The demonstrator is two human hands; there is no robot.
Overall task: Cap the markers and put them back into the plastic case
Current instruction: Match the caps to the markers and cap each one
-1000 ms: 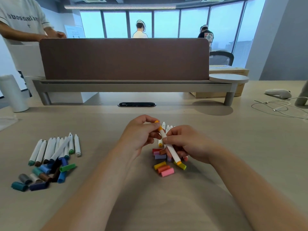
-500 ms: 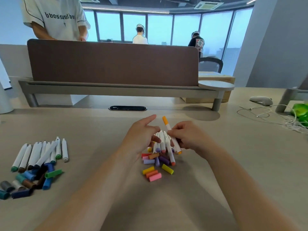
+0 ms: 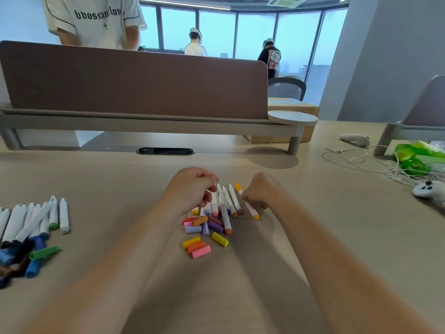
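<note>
Right hand: The right hand [image 3: 258, 192], just right of the middle of the frame, has its fingers clenched around the orange marker [image 3: 252, 211].
Orange marker: Its far end has an orange cap on, so I think this 1 is done. It is held low, just beside the other markers.
Left hand: The left hand [image 3: 192, 191] has its fingers bent down onto the white markers [image 3: 225, 206] in the middle of the frame. I cannot tell if it pinches 1 or only touches them.
Loose caps: A small heap of loose caps [image 3: 204, 227] lies on the desk [image 3: 337, 237] just below those markers. 4 more lie a little lower: 2 yellow, 1 orange, 1 pink.
Second bunch: More markers [image 3: 36, 220] lie at the lower left, with blue and green caps [image 3: 36, 259] below them.
Plastic case: I cannot see it anywhere in the frame.
What could go wrong: The round caps could roll away if a hand bumps the heap. A cap could go on the wrong color, because so many lie mixed up. Bare tips could leave ink on the desk or the fingers. With no case in sight, the done marker may land back among the open ones and get mixed in.
</note>
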